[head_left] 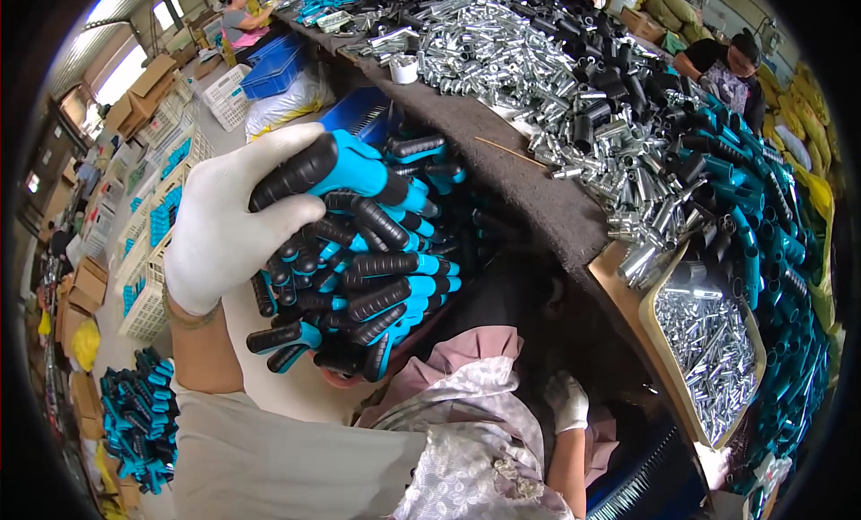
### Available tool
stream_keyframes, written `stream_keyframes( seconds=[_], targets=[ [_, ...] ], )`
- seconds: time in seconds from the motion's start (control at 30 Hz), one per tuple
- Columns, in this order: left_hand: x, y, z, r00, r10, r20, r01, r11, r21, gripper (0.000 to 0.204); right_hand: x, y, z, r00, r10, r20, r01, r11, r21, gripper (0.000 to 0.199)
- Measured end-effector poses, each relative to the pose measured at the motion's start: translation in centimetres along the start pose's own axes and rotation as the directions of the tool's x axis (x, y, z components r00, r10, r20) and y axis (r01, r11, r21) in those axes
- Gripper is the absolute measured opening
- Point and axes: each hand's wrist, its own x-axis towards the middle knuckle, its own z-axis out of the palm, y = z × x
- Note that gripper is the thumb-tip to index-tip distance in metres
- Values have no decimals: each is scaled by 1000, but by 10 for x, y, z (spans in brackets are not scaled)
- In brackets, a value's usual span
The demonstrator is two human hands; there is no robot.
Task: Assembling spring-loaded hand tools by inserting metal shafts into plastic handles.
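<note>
Beside the workbench, gloved left hand [224, 220] clenched around blue-and-black handle [336, 166], right hand [567, 402] loosely curled

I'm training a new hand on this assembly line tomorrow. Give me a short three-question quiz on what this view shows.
1. True or false: the left hand wears a white glove.
2. What does the left hand grip? A) a blue-and-black handle B) a metal tube C) a roll of tape
3. What fills the wooden tray at the table's near edge?

Key:
1. True.
2. A; it is the top one of an armful of such handles.
3. Small shiny metal tubes. The gloved right hand rests low, near the lap, holding nothing that shows.
</note>
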Motion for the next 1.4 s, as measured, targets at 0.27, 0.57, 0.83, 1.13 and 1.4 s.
stream_keyframes(
  seconds=[0.27,0.57,0.83,1.13,1.4],
  targets=[
    [24,-73,50,989,25,144,9,974,-226,47,-25,-6,15,991,-76,-114,65,993,-97,32],
    [27,-122,139,846,385,369,-449,887,103,17,-35,-16,34,984,-83,-156,48,975,-215,30],
    [52,-23,125,814,413,409,-454,891,3,23,-58,-32,68,991,-113,-67,86,944,-320,29],
    [153,71,204,477,723,500,-588,685,-429,36,-133,-165,201,355,-625,695,709,-304,-636,18],
    [196,134,262,557,734,388,-549,676,-491,38,-80,-245,260,462,-450,764,83,-836,-542,19]
  ],
)
